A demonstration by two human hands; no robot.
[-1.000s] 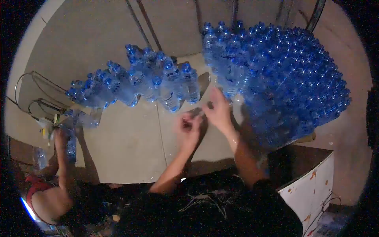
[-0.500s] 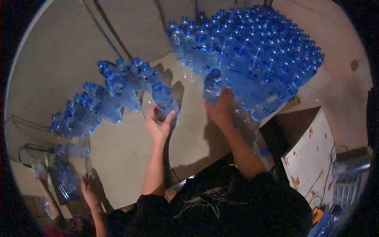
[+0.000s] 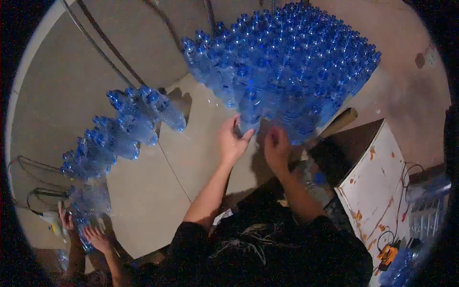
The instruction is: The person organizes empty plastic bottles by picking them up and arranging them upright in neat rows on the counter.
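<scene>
Thumb and fingers of the left grip (image 3: 233, 142) pinch a bottle (image 3: 250, 109) near its base, long axis pointing away, cap farthest. Right grip (image 3: 278, 152) curls just beside it; whether empty, I cannot tell. Massed bottles (image 3: 296, 67) stand just beyond.

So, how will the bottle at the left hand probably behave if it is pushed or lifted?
The bottle at the left hand would probably tip if pushed near its top, being tall and narrow. It looks like smooth, clear plastic, so it may slip in a loose grip. Its rounded body could roll once fallen.
</scene>
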